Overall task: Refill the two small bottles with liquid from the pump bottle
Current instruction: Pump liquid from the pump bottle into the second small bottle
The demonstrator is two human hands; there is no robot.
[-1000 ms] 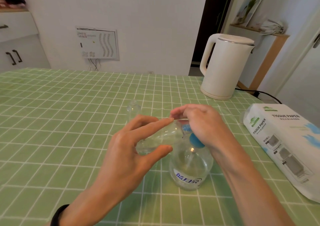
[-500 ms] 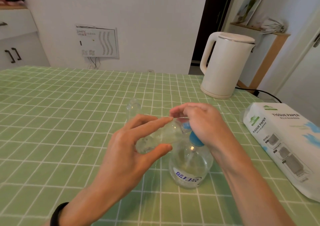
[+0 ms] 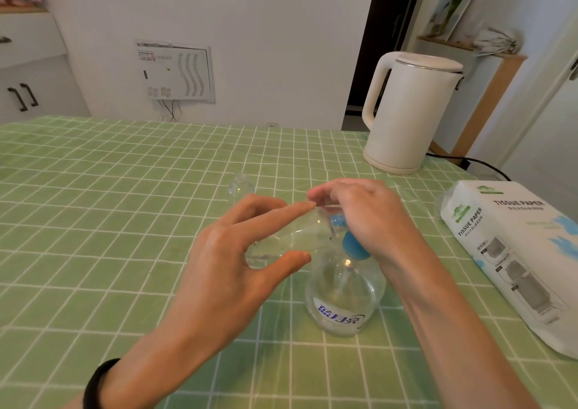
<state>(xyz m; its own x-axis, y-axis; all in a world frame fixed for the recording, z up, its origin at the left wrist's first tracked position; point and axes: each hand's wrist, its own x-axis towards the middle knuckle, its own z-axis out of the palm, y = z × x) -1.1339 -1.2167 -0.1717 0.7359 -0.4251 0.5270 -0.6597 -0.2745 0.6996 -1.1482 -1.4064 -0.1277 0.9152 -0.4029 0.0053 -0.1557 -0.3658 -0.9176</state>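
Hardly anything shifts since half a second ago. Our left hand (image 3: 225, 267) still grips the small bottle (image 3: 294, 236) between thumb and forefinger, holding it tipped nearly flat above the table, its mouth at the blue nozzle. Our right hand (image 3: 366, 217) stays curled over the pump head of the pump bottle (image 3: 344, 296), which stands upright on the green checked tablecloth (image 3: 125, 205) just below both hands. The second small bottle (image 3: 239, 186) stands upright beyond our left fingers, apart from them, in the same spot. The white kettle (image 3: 409, 111) and the tissue pack (image 3: 516, 252) sit to the right, unmoved.
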